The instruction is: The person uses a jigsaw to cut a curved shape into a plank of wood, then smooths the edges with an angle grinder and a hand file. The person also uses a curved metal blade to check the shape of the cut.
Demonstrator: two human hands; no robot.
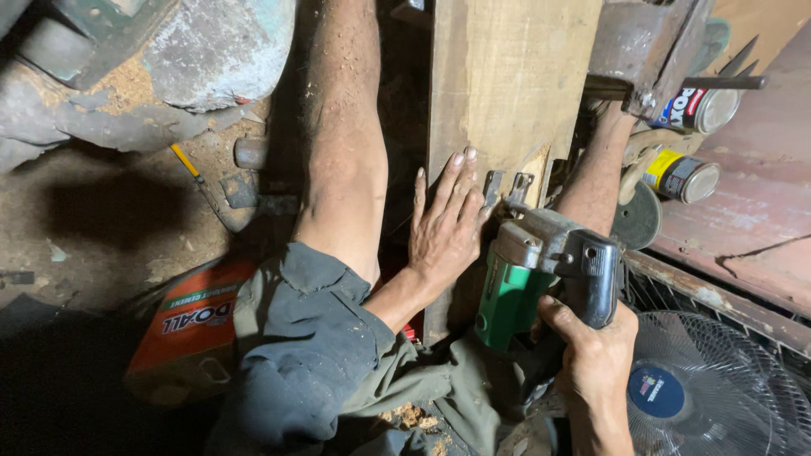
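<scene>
A thick wooden board (498, 76) runs down the middle of the view. My left hand (443, 224) lies flat on its lower part, fingers spread, holding it down. My right hand (591, 355) grips the handle of a green and grey jigsaw (541, 270). The saw's metal shoe (507, 187) rests on the board beside a notch cut into the wood's right edge. My bare left leg (342, 152) stretches along the board's left side, and another leg (596, 173) shows on its right.
A dusty machine (194, 51) and a yellow-handled tool (190, 165) lie on the sawdust floor at left. An orange box (190, 325) sits by my knee. Two tins (688, 143), a grinding disc (635, 218), a fan (718, 388) and a metal vise (646, 46) crowd the right.
</scene>
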